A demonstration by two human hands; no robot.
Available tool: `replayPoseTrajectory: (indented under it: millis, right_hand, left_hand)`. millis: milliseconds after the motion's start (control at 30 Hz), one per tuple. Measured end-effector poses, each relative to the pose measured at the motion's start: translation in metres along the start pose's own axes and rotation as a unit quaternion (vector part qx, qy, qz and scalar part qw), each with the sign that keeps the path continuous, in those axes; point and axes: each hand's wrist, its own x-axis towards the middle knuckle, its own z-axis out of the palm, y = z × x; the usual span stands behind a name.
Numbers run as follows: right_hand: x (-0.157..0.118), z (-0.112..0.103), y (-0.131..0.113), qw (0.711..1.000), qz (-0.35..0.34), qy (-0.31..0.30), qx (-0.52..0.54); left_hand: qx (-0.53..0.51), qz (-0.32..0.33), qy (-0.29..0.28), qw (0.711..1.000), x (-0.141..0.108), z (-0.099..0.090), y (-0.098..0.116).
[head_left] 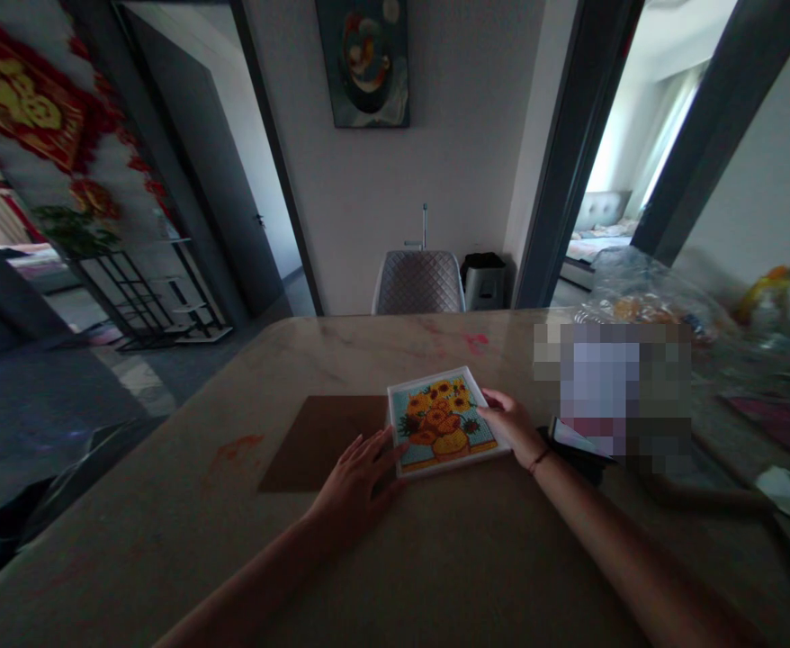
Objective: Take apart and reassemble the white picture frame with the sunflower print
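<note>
A small white-framed sunflower picture is tilted slightly above the table, over the right end of a flat brown sheet. My right hand grips the frame's right edge, thumb on the front and the other fingers partly hidden behind. At the lower left corner, my left hand lies with fingers stretched out, its thumb side touching the frame. Yellow and orange flowers in a vase show on a pale blue ground facing me.
The marbled table has reddish stains. To the right stand a dark object, a blurred-out patch and clear plastic packaging. A quilted chair stands behind the far edge, beside a bin.
</note>
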Motion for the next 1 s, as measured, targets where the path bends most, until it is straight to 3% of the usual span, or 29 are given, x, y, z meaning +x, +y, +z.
replayPoseTrajectory:
  millis: [133,233,400,567,667,1000]
  right_hand:
    - [-0.004,0.002,0.000,0.999,-0.008,0.028,-0.035]
    - [-0.010,0.004,-0.001,0.986,-0.071,0.064,-0.137]
    - [-0.019,0.005,-0.007,0.924,-0.204,0.037,-0.322]
    - [-0.024,0.004,-0.013,0.890,-0.189,0.022,-0.413]
    - [-0.024,0.005,-0.014,0.891,-0.174,0.010,-0.418]
    - [-0.020,0.009,-0.008,0.934,-0.159,-0.022,-0.320]
  left_hand:
    - [0.005,-0.009,-0.009,1.000,0.001,-0.002,0.002]
    - [0.009,-0.014,0.001,1.000,0.001,-0.003,0.004]
    - [0.009,-0.025,0.028,0.999,-0.001,0.001,0.002]
    - [0.005,-0.019,0.037,0.999,-0.001,0.003,0.000]
    - [0.004,-0.017,0.030,0.999,0.000,0.001,0.002]
    - [0.020,-0.014,0.011,1.000,0.000,0.000,0.004]
